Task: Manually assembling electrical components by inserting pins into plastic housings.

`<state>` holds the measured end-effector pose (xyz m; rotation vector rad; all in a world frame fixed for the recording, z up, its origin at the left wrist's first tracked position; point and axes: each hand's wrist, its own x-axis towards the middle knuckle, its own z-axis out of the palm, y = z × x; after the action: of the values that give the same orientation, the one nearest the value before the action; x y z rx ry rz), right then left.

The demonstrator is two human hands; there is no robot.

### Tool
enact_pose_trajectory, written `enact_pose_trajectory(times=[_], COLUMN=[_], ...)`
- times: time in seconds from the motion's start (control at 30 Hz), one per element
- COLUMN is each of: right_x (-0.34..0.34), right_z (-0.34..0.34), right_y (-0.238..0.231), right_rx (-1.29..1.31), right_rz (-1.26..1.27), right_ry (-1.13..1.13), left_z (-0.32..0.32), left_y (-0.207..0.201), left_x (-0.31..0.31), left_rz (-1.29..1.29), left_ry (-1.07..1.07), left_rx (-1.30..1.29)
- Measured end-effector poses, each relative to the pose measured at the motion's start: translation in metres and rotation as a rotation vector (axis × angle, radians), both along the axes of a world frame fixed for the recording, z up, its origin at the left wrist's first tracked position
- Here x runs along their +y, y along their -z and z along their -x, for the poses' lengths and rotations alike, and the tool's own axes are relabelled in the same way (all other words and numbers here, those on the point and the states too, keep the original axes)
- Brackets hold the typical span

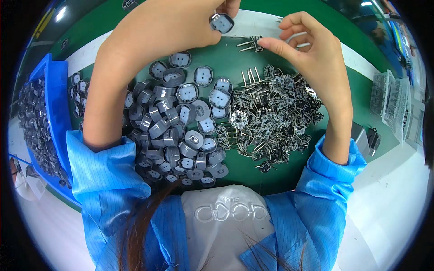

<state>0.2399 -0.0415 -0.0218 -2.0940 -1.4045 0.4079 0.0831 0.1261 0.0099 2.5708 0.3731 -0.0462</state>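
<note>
My left hand [192, 21] reaches to the far edge of the green mat, closed on a grey, rounded plastic housing [221, 22] with a pale inner face. Across from it, my right hand [314, 47] has its fingers curled apart from the thumb. The thumb tip touches a small metal part with long pins [253, 44], its pins pointing left. Between my forearms lies a heap of similar grey housings [165, 126], some face up, some on their sides. To its right is a tangled pile of pinned metal parts [271, 117].
A blue bin [56, 99] full of more housings stands at the left, with loose housings beside it. Clear plastic trays [391, 101] stand at the far right. A grey and black object [367, 139] sits near my right sleeve. A white strip [260, 21] runs beyond the mat.
</note>
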Motion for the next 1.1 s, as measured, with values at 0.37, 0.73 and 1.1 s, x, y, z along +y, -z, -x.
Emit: enact_pose_trajectory(times=[0.37,0.73,1.1], right_x=[0.004,-0.002,-0.011], right_z=[0.004,0.02,0.021], right_y=[-0.004,-0.023,-0.038], right_rx=[0.122,-0.067,-0.321], right_rz=[-0.245,-0.389,-0.321], right_ry=[-0.002,-0.111,-0.227], left_z=[-0.007,-0.004,-0.014], left_y=[-0.003,-0.007,0.011], left_x=[-0.008,-0.014,-0.001], left_rz=[0.37,0.842,0.92], left_ry=[-0.166,-0.118,-0.092], left_rx=[-0.174,-0.141,-0.141])
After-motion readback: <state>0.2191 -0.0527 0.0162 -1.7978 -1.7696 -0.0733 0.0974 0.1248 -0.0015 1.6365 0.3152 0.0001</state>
